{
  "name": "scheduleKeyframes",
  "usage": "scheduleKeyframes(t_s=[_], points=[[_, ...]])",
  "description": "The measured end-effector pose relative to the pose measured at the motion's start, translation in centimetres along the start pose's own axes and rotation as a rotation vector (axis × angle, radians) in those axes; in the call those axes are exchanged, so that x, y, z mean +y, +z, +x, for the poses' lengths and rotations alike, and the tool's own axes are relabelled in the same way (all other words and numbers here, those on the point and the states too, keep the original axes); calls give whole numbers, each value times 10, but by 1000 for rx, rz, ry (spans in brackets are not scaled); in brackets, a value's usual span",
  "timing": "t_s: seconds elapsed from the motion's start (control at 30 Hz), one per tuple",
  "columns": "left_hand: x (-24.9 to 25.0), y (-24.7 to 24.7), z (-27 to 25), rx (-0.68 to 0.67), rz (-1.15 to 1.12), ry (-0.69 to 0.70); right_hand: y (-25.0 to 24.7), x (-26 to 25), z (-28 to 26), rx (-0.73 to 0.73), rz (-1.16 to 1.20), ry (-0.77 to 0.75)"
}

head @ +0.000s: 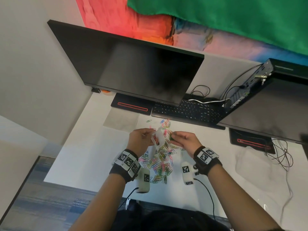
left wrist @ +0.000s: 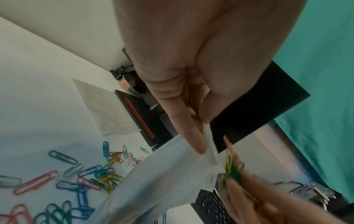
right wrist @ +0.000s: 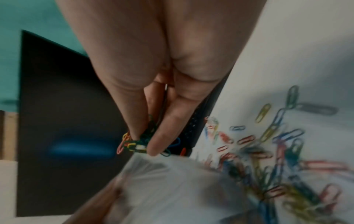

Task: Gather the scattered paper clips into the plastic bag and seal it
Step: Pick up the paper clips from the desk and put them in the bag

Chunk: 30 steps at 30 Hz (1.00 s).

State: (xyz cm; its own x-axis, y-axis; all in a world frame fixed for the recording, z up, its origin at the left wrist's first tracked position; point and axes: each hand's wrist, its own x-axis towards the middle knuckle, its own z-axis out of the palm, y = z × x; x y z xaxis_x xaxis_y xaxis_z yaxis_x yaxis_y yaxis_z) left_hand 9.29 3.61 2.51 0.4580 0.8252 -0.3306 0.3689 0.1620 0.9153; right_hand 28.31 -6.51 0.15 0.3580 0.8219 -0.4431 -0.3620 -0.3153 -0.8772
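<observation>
My left hand pinches the rim of a clear plastic bag and holds it above the white desk; some clips lie inside it. In the left wrist view the thumb and fingers grip the bag at its top edge. My right hand pinches a bunch of coloured paper clips just beside the bag's mouth. A heap of loose coloured paper clips is spread over the desk under both hands, with a few more near the keyboard.
A dark monitor stands behind, its base and a black keyboard close behind the clips. A second screen, a small computer and loose cables are at the right. Another flat clear bag lies left of the keyboard.
</observation>
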Motion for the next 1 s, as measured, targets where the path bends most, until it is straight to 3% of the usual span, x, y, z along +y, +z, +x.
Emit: scheduleKeyframes(t_s=[0.1,0.2,0.33,0.53,0.7,0.87,1.0], points=[[5,7,0,-39,-16,23,20,-13,-6,-87,-32,-12],[9,13,1,-75,2,57,37,-16,-7,-96,-229,-36],[9,19,3,-103,78,103,45,-13,-4,85,-730,-181],[9,24,8,-132,111,148,45,-16,-2,140,-1064,-331],[13,25,11,-139,69,123,44,-20,-1,149,-1103,-360],[13,25,15,-114,25,83,43,-26,-4,-88,-1120,-361],[17,14,16,-73,38,85,23,-29,-5,118,-754,-339]])
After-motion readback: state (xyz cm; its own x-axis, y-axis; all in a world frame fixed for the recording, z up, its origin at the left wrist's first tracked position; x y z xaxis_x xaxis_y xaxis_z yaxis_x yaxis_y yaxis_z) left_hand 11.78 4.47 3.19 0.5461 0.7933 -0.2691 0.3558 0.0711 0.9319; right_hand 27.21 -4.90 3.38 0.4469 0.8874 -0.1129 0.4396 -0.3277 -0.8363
